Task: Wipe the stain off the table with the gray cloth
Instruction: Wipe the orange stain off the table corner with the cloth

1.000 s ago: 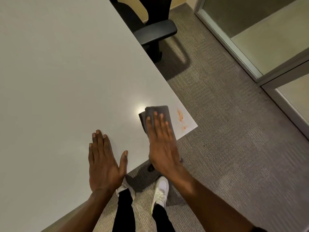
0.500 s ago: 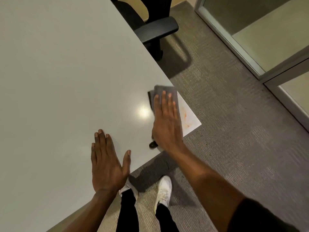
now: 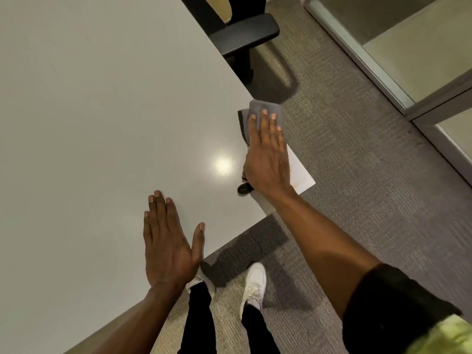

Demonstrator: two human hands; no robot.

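Note:
The folded gray cloth (image 3: 265, 107) lies on the white table (image 3: 102, 98) at its right edge, a little beyond the near right corner. My right hand (image 3: 267, 159) presses flat on it, fingers stretched forward, and hides most of the cloth. A faint orange stain (image 3: 293, 172) shows as pale smears on the corner, just right of that hand. My left hand (image 3: 169, 246) rests flat on the table near its front edge, holding nothing, thumb spread out.
A black office chair (image 3: 245, 34) stands against the table's right side, beyond the cloth. Gray carpet (image 3: 357, 200) lies to the right, with a glass partition frame (image 3: 383, 72) further back. My white shoes (image 3: 252, 284) are below the table's front edge.
My right hand has pushed the cloth forward along the right edge, over the stain. The orange marks, bright a second ago, are now faint. My left hand has stayed in place.

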